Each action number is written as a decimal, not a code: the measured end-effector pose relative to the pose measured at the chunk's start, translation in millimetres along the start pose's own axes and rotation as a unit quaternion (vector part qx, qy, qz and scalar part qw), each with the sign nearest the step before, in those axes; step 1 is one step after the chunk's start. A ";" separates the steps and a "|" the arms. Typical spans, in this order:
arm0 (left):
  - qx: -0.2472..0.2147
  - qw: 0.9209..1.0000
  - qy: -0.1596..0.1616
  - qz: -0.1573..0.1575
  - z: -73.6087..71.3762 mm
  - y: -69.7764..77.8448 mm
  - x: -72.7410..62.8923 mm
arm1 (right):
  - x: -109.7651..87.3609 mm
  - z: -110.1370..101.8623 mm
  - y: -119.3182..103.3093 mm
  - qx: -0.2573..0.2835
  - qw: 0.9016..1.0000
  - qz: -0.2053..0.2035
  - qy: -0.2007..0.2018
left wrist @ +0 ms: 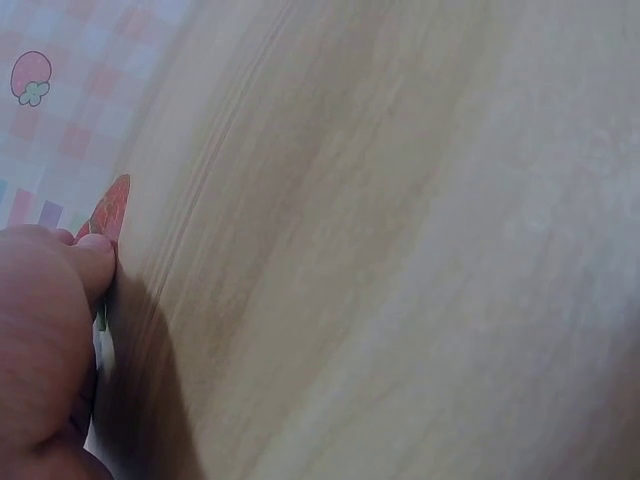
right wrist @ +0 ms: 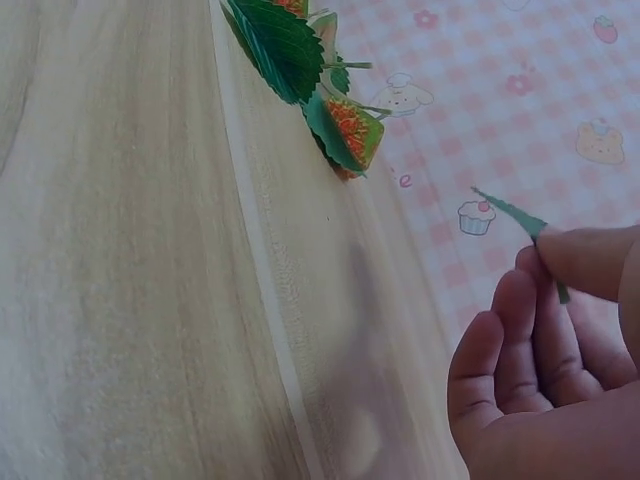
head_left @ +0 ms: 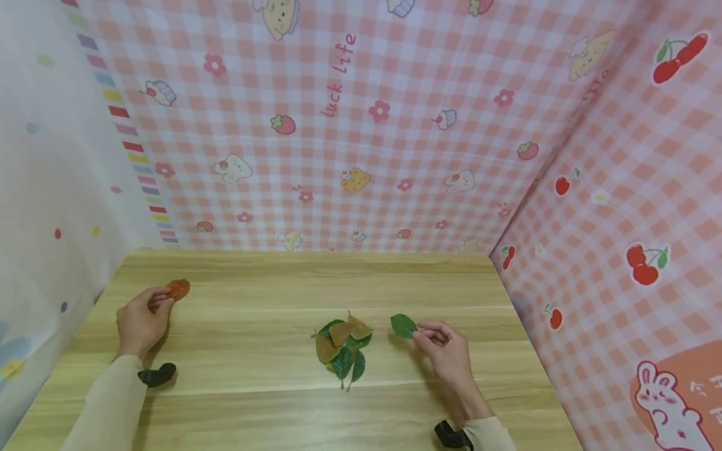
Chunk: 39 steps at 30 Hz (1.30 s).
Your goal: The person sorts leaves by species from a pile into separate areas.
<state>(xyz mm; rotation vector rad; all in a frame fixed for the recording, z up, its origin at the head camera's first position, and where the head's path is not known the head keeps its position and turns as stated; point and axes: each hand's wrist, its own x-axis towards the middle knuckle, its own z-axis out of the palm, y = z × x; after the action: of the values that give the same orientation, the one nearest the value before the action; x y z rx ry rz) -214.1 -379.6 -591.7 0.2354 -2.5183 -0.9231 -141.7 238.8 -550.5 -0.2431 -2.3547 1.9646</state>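
Note:
At the far left of the wooden table, my left hand (head_left: 142, 319) pinches a reddish-orange leaf (head_left: 179, 289) between thumb and fingers. The left wrist view shows that red leaf (left wrist: 112, 208) poking out past the thumb. On the right side, my right hand (head_left: 448, 351) holds a green leaf (head_left: 403, 326) with toothed edges by its stem end. Seen edge-on in the right wrist view, the green leaf (right wrist: 512, 212) sticks out between thumb and forefinger. Between the hands lies a pile of leaves (head_left: 341, 347), green and orange-brown, overlapping one another.
The wooden table (head_left: 254, 413) meets a pink checked cloth wall (head_left: 338, 213) at the back. Another checked wall (head_left: 598, 219) rises along the right edge, and a white spotted wall (head_left: 73, 156) along the left. Dark wrist-camera mounts (head_left: 158, 374) sit on both sleeves.

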 end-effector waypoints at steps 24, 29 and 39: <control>0.002 1.000 0.000 -0.013 -0.6 5.0 -1.3 | 9.1 2.2 -5.4 -0.028 0.999 0.010 0.015; 0.007 1.000 -0.003 -0.018 0.6 1.7 -1.6 | 16.4 4.2 -7.8 -0.056 0.998 0.010 0.010; 0.009 1.000 -0.004 -0.011 0.1 1.7 -3.8 | 33.0 12.2 -8.2 -0.074 0.997 -0.008 0.017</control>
<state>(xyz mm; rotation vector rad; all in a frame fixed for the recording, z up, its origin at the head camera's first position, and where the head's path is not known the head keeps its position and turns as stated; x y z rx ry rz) -210.8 -377.1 -592.0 0.2668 -2.5373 -0.9115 -176.7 230.9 -546.4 -0.2628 -2.4739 1.7669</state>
